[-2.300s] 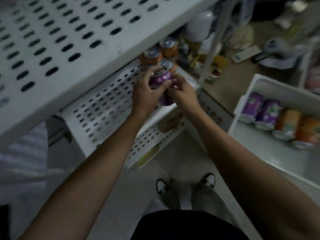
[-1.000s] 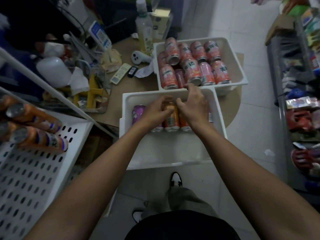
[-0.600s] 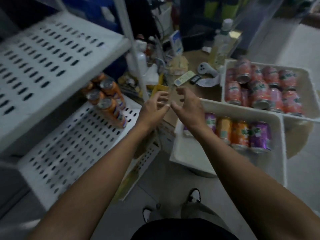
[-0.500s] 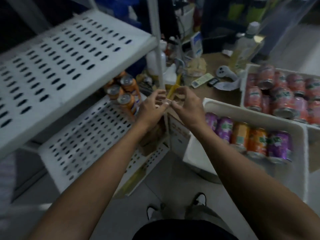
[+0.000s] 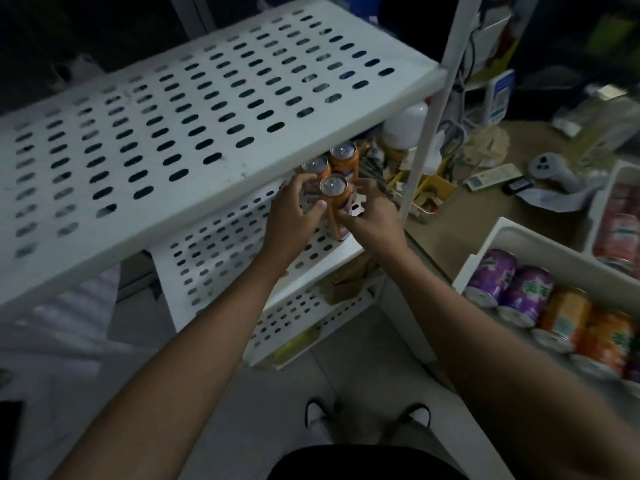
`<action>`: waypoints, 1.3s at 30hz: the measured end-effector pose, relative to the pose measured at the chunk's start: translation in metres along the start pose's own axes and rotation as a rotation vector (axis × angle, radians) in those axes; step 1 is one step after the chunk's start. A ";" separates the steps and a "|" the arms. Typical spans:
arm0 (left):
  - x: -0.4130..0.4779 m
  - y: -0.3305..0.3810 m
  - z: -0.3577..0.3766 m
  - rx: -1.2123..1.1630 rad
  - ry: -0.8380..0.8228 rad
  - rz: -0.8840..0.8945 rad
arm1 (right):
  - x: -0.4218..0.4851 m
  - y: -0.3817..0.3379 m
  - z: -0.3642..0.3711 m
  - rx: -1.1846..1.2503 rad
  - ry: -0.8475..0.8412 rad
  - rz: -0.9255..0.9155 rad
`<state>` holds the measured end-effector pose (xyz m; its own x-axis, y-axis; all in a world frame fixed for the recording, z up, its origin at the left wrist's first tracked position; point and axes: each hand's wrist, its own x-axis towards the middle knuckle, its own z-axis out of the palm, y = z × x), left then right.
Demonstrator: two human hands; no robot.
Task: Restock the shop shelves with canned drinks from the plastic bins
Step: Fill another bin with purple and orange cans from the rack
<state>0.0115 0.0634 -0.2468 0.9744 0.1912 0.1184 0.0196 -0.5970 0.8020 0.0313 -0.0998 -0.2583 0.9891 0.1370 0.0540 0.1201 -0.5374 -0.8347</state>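
An orange can (image 5: pixel 335 195) stands upright at the front of the white perforated middle shelf (image 5: pixel 221 258). My left hand (image 5: pixel 292 220) curls round its left side with the thumb on its front. My right hand (image 5: pixel 372 213) curls round its right side. Two more orange cans (image 5: pixel 343 157) stand just behind it, partly under the upper shelf (image 5: pixel 207 109). At the right, a white plastic bin (image 5: pixel 512 237) holds purple cans (image 5: pixel 491 277) and orange cans (image 5: pixel 568 317) lying on their sides.
A second white bin (image 5: pixel 602 188) with pink cans (image 5: pixel 620 233) sits at the far right. A cluttered brown counter (image 5: pixel 485 209) lies behind the shelf post (image 5: pixel 429 140). A lower shelf (image 5: pixel 304 320) carries a small cardboard box. My shoes are on the tiled floor below.
My hands left the bin, swung left to the rack holding nothing, and now both close around the front orange can on the middle shelf. The view turned toward the rack.
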 end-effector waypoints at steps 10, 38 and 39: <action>0.014 -0.030 0.030 -0.028 -0.122 -0.085 | 0.033 0.025 0.041 0.105 -0.059 0.069; -0.061 0.143 0.179 -0.181 -0.687 0.353 | -0.130 0.089 -0.155 -0.038 0.602 0.528; -0.066 0.141 0.186 -0.162 -0.718 0.348 | -0.138 0.098 -0.156 -0.037 0.583 0.550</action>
<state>-0.0085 -0.1781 -0.2500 0.8257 -0.5638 0.0162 -0.2900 -0.3997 0.8696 -0.0798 -0.3011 -0.2622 0.7914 -0.6068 -0.0741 -0.4051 -0.4298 -0.8069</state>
